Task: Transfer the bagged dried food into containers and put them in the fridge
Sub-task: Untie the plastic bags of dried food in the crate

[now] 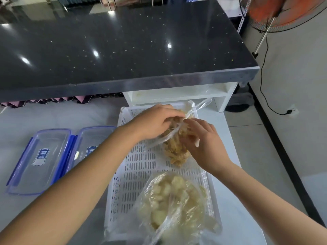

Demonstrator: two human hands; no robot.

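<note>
A clear plastic bag of brown dried strips lies at the far end of a white slotted tray. My left hand grips the bag's top from the left. My right hand pinches the bag's plastic from the right, near its knotted neck. A second clear bag of pale yellowish dried pieces lies at the near end of the tray, untouched. Two clear rectangular containers with blue clip lids, one beside the other, sit left of the tray on the white surface.
A black speckled countertop spans the back, with a white shelf unit under its right end. An orange standing fan and its black cable stand at the right on the tiled floor.
</note>
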